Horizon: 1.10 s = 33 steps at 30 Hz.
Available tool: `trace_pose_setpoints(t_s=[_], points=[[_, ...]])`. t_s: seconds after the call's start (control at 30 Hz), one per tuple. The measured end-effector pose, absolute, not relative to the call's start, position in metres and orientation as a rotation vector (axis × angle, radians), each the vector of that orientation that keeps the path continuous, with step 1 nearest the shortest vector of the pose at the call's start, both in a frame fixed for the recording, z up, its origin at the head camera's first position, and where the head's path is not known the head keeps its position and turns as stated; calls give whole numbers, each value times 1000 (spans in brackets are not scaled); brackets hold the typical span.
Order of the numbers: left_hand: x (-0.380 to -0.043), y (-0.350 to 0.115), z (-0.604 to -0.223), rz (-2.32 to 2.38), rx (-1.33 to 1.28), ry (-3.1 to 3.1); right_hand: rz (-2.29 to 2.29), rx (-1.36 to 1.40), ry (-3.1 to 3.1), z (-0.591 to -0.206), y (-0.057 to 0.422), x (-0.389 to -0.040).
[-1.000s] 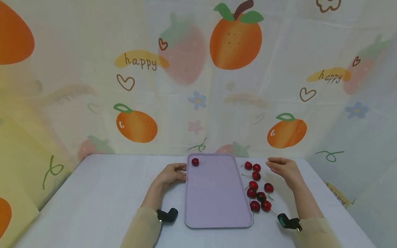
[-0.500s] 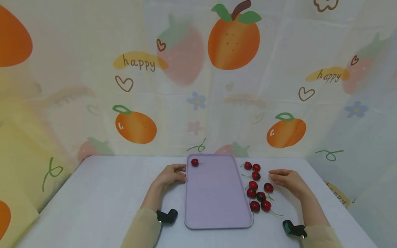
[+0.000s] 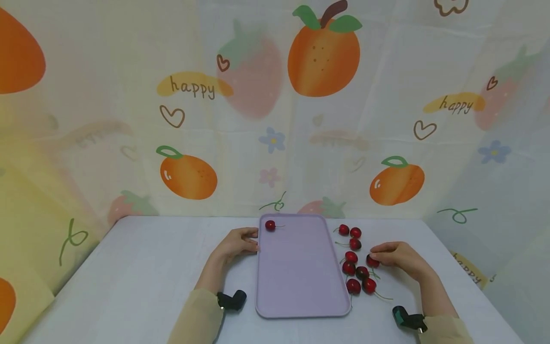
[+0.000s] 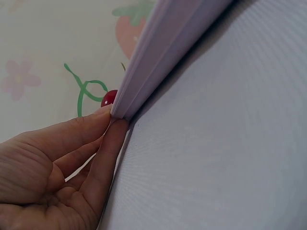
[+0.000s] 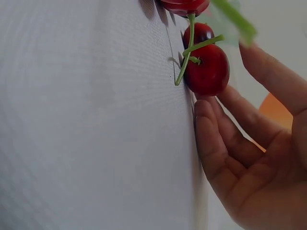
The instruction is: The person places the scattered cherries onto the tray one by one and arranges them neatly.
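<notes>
While one red cherry (image 3: 373, 263) is lying on the white tabletop (image 3: 150, 277), just right of the other loose cherries (image 3: 349, 268), the right hand (image 3: 400, 259) is holding its fingers parted about the fruit, not yet pinching it. Skin this glossy is probably going to be slippery; looking light, and firm yet easy to bruise, it is calling for gentle fingertips on opposite sides. Further left, a lilac tray (image 3: 302, 277) is carrying a single cherry (image 3: 270, 225) near its far left corner, and the left hand (image 3: 234, 242) is pinching that tray's rim.
</notes>
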<state>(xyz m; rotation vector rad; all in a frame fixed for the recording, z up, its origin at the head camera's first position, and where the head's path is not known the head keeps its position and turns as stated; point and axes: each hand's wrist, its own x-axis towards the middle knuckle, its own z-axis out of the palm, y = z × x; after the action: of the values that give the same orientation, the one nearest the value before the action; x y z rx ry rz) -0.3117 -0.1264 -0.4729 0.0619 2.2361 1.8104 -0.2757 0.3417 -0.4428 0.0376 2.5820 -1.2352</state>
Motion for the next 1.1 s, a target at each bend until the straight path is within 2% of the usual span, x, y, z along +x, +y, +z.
trace_pose_setpoints(t_s=[0.67, 1.1], points=[[-310, -128, -470, 1801, 101, 2228, -1191, -132, 2580, -440, 339, -272], [-310, -128, -471, 1801, 82, 2228, -1156, -104, 2616, -440, 337, -274]])
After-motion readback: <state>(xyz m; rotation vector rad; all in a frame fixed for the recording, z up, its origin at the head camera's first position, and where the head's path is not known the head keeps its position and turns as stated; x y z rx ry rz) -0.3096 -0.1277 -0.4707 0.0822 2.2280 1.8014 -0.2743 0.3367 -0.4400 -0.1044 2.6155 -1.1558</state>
